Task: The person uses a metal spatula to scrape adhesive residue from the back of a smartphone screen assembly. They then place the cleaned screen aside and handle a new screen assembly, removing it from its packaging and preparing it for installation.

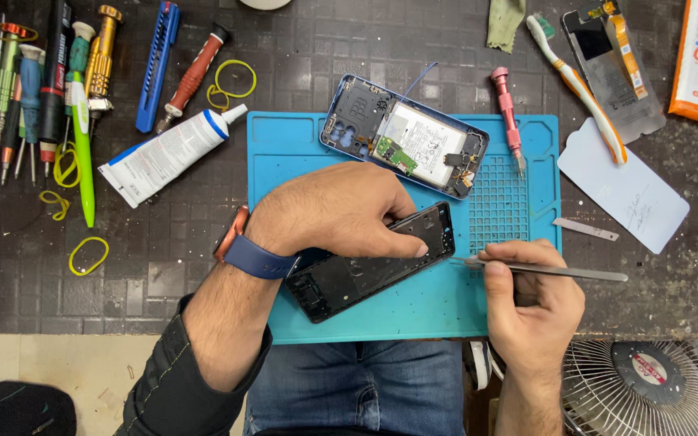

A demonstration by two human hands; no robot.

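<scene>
Dark tiled counter [163, 274] fills the view, cluttered edge to edge. Far left, a row of screwdrivers [30, 89] lies packed together, their tips partly overlapping so the count is hard to make out; yellow rubber bands [88, 255] sit scattered below. Next comes a blue utility knife [157, 64], then a white glue tube [167, 155] lying slantwise. Centre stage, a blue work mat [414, 311] carries 2 phone parts. The left hand [337, 211], a blue-strapped watch [254, 256] on its wrist, lies flat with fingers pressed down on a black phone frame [357, 278], covering much of its upper half. Above, an opened blue phone body [405, 137] shows its battery and boards. A pink screwdriver [508, 117] rests at the mat's top right. The right hand [531, 303] pinches metal tweezers [555, 271], tip right at the frame's right end; actual contact is too fine to tell. Further right: a toothbrush [579, 89], a white card [624, 186], and a fan [648, 387] cut off at the bottom corner.
</scene>
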